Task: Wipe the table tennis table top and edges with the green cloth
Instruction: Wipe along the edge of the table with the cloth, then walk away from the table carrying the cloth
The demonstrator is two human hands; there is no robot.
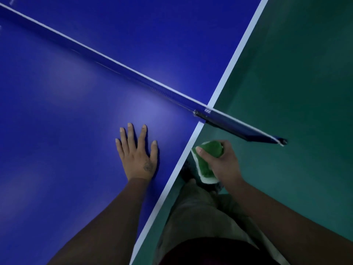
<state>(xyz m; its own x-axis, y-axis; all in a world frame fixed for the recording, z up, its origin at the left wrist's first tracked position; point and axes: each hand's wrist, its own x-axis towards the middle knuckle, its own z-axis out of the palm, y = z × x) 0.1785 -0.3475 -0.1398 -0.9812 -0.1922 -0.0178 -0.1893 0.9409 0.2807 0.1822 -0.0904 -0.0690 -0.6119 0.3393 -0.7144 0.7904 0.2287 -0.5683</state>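
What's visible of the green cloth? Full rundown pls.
The green cloth is a bunched, fuzzy-looking pad, bright green with a whitish edge along its lower side. The right hand grips it, thumb across the top, just off the table's white side edge, near the net post. Whether it touches the edge cannot be told.

Indoor table tennis hall or sports room. Evidence: glossy blue table tennis table top [66, 92] with white painted edge line [236, 54], dark blue net with white top tape [118, 64] crossing it, smooth green sports-type floor [305, 73] at right.
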